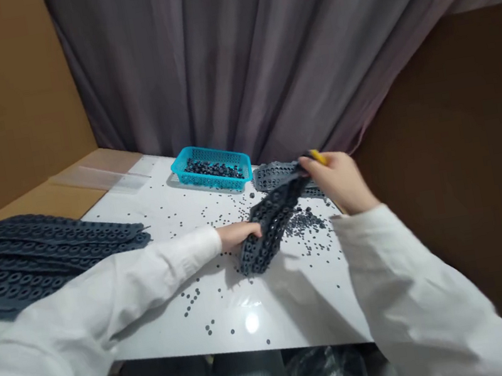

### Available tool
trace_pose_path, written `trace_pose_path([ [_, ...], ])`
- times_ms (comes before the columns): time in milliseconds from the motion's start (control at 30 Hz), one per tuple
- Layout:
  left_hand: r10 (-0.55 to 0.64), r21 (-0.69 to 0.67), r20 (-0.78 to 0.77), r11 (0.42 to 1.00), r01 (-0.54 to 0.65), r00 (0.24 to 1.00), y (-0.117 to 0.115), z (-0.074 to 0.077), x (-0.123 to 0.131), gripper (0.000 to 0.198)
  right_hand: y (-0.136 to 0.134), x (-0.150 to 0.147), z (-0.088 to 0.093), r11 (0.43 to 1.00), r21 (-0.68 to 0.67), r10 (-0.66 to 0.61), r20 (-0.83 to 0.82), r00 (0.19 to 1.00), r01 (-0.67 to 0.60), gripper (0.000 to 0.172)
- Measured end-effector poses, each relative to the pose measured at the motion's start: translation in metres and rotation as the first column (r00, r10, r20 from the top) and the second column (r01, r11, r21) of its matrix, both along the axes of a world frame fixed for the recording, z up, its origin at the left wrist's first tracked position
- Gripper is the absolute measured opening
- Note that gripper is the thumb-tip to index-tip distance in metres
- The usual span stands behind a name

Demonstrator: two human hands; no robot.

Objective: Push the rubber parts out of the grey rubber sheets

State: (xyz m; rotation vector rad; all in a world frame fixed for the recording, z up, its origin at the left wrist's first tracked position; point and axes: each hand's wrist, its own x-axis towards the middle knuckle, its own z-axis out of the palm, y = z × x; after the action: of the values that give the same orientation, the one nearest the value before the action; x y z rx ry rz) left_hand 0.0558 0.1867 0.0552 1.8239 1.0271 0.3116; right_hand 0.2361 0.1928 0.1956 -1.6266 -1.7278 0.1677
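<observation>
A dark grey perforated sheet (273,222), with rows of ring-shaped cutouts, is held slanting above the white tabletop. My left hand (239,233) is closed on its side near the lower end, thumb on top. At the upper end, my right hand (343,183) is closed around the sheet. A small yellow piece (319,157) sticks out by the right fingers; what it belongs to is hidden. Below the sheet lies a heap of small dark bits (304,221).
A blue basket (176,167) with dark bits in it stands at the back. More perforated sheets (42,256) are stacked at the left, and another grey sheet (272,175) lies behind my hands. Small dark discs are scattered over the white tabletop (169,334). Clear plastic (106,176) lies back left.
</observation>
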Motion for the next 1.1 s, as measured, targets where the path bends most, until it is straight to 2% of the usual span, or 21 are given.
trace_pose_path([
  [67, 0.053, -0.044, 0.045, 0.998, -0.051, 0.998, -0.013, -0.012, -0.018, 0.027, 0.021, -0.037, -0.010, 0.999, -0.034, 0.014, 0.216, 0.976, -0.007, 0.033],
  [100, 0.084, -0.055, 0.062, 0.995, -0.081, 0.995, -0.019, -0.017, -0.028, 0.024, 0.031, -0.056, -0.019, 0.997, -0.076, 0.011, 0.268, 0.963, 0.009, 0.035],
  [167, 0.170, -0.042, 0.081, 0.985, -0.167, 0.982, -0.027, -0.023, -0.048, 0.019, 0.048, -0.090, -0.042, 0.982, -0.184, 0.026, 0.308, 0.951, 0.032, 0.040],
  [233, 0.253, 0.002, 0.077, 0.967, -0.254, 0.964, -0.031, -0.025, -0.067, 0.021, 0.060, -0.114, -0.065, 0.964, -0.257, 0.141, 0.275, 0.951, -0.069, 0.045],
  [267, 0.287, 0.031, 0.066, 0.957, -0.289, 0.956, -0.033, -0.024, -0.075, 0.024, 0.063, -0.121, -0.074, 0.962, -0.234, 0.200, 0.241, 0.950, -0.143, 0.042],
  [367, 0.352, 0.102, 0.002, 0.931, -0.350, 0.936, -0.037, -0.021, -0.093, 0.029, 0.063, -0.120, -0.086, 0.947, -0.069, 0.321, 0.112, 0.941, -0.315, 0.031],
  [467, 0.379, 0.158, -0.079, 0.918, -0.364, 0.922, -0.037, -0.018, -0.105, 0.032, 0.047, -0.096, -0.086, 0.927, -0.014, 0.370, -0.134, 0.919, -0.375, 0.045],
  [533, 0.382, 0.197, -0.141, 0.915, -0.352, 0.913, -0.039, -0.015, -0.110, 0.034, 0.029, -0.077, -0.087, 0.900, -0.062, 0.396, -0.302, 0.867, -0.432, 0.054],
  [567, 0.380, 0.218, -0.177, 0.915, -0.340, 0.908, -0.040, -0.014, -0.113, 0.032, 0.019, -0.069, -0.090, 0.877, -0.150, 0.373, -0.389, 0.842, -0.457, 0.059],
  [600, 0.377, 0.241, -0.217, 0.915, -0.325, 0.900, -0.043, -0.011, -0.115, 0.029, 0.009, -0.062, -0.093, 0.819, -0.273, 0.332, -0.490, 0.806, -0.504, 0.063],
  [633, 0.376, 0.264, -0.258, 0.914, -0.309, 0.890, -0.046, -0.008, -0.117, 0.027, -0.001, -0.056, -0.098, 0.712, -0.391, 0.296, -0.585, 0.755, -0.583, 0.064],
  [667, 0.382, 0.288, -0.298, 0.910, -0.299, 0.875, -0.051, -0.005, -0.119, 0.028, -0.010, -0.052, -0.104, 0.626, -0.444, 0.249, -0.665, 0.704, -0.641, 0.062],
  [700, 0.396, 0.320, -0.341, 0.902, -0.291, 0.852, -0.056, -0.001, -0.119, 0.032, -0.018, -0.049, -0.110, 0.582, -0.459, 0.201, -0.718, 0.666, -0.671, 0.056],
  [733, 0.418, 0.365, -0.383, 0.888, -0.281, 0.824, -0.062, 0.004, -0.119, 0.034, -0.025, -0.048, -0.116, 0.563, -0.455, 0.173, -0.752, 0.636, -0.690, 0.049],
  [767, 0.440, 0.428, -0.423, 0.867, -0.254, 0.792, -0.068, 0.008, -0.117, 0.032, -0.031, -0.047, -0.121, 0.557, -0.448, 0.160, -0.768, 0.620, -0.699, 0.042],
  [800, 0.449, 0.521, -0.465, 0.835, -0.174, 0.763, -0.074, 0.011, -0.115, 0.028, -0.035, -0.047, -0.125, 0.559, -0.450, 0.158, -0.767, 0.622, -0.696, 0.036],
  [833, 0.415, 0.593, -0.482, 0.803, -0.062, 0.772, -0.079, 0.014, -0.112, 0.022, -0.038, -0.047, -0.129, 0.570, -0.451, 0.166, -0.755, 0.634, -0.687, 0.030],
  [900, 0.256, 0.654, -0.497, 0.739, 0.164, 0.829, -0.087, 0.014, -0.104, 0.017, -0.042, -0.049, -0.134, 0.603, -0.448, 0.198, -0.717, 0.668, -0.660, 0.023],
  [933, 0.178, 0.656, -0.497, 0.718, 0.234, 0.849, -0.089, 0.013, -0.101, 0.018, -0.044, -0.050, -0.135, 0.621, -0.435, 0.219, -0.702, 0.677, -0.652, 0.021],
  [1000, 0.085, 0.643, -0.488, 0.708, 0.292, 0.869, -0.091, 0.005, -0.098, 0.021, -0.049, -0.054, -0.137, 0.642, -0.399, 0.271, -0.681, 0.681, -0.654, 0.018],
  [1100, 0.044, 0.637, -0.435, 0.721, 0.273, 0.900, -0.090, -0.011, -0.098, 0.020, -0.060, -0.062, -0.140, 0.656, -0.355, 0.378, -0.609, 0.697, -0.666, 0.013],
])
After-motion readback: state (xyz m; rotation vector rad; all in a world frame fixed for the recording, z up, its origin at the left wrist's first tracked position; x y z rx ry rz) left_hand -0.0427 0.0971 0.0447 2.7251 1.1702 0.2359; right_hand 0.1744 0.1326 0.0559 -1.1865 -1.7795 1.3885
